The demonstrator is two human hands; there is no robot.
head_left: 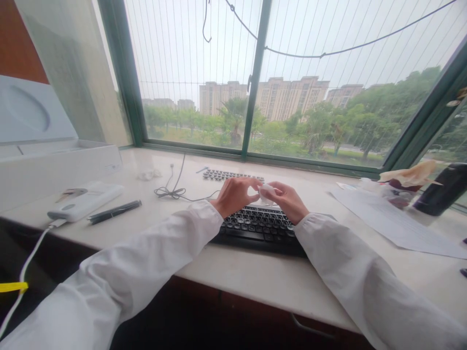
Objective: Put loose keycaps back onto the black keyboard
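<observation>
Above the middle of a black keyboard, my right hand pinches a crumpled white tissue. My left hand meets it from the other side, thumb and fingers curled together against the tissue's edge. Whatever those left fingertips hold is too small or hidden to make out. The keyboard lies near the front of the white tabletop, its upper part covered by both hands. Rows of small loose keycaps are set out behind the hands.
A coiled cable lies left of the keyboard. Farther left are a black pen, a white power bank with a cord, and an open white box. Paper and a black bottle are at right, below the window.
</observation>
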